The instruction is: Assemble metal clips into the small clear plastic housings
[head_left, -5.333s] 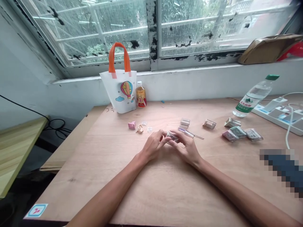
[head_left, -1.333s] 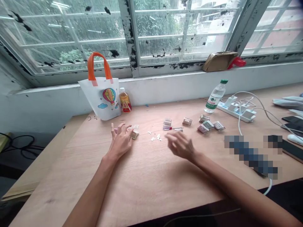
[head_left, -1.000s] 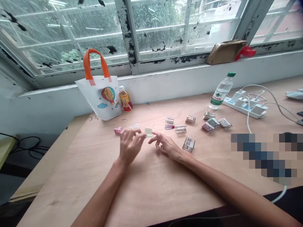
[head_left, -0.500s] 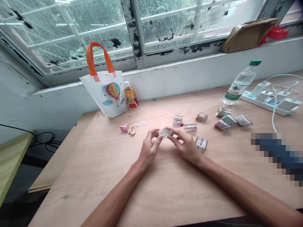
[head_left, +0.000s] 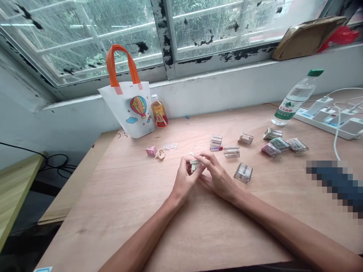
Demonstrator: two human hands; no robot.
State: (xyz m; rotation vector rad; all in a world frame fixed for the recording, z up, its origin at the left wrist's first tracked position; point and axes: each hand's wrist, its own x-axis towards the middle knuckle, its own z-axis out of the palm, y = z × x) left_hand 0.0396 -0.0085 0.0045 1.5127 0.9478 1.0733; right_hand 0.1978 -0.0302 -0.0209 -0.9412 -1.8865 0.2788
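Note:
Just above the table, both hands meet around a small cream pencil sharpener [head_left: 194,165]. My left hand [head_left: 185,179] pinches it from the left with thumb and fingers. My right hand [head_left: 217,175] is closed on its right side, and its fingers cover part of it. By the right fingertips shows a tiny flat piece [head_left: 192,153], too small to name surely. A screwdriver [head_left: 217,149] with a purple and red handle lies beyond the hands, between two clear-covered sharpeners [head_left: 231,152]. Another smoky-covered sharpener [head_left: 243,172] rests beside my right wrist.
Left of the hands lie a pink part [head_left: 151,151], a beige part [head_left: 160,154] and small clear pieces [head_left: 171,146]. Several sharpeners [head_left: 279,143] cluster at right. Behind stand a white bag [head_left: 124,109], a tea bottle [head_left: 159,111], a water bottle [head_left: 295,98] and a power strip [head_left: 326,122].
The sharpener has been turned in my hands, and my right fingers have moved left over it, bringing the hands closer together. The view has shifted slightly.

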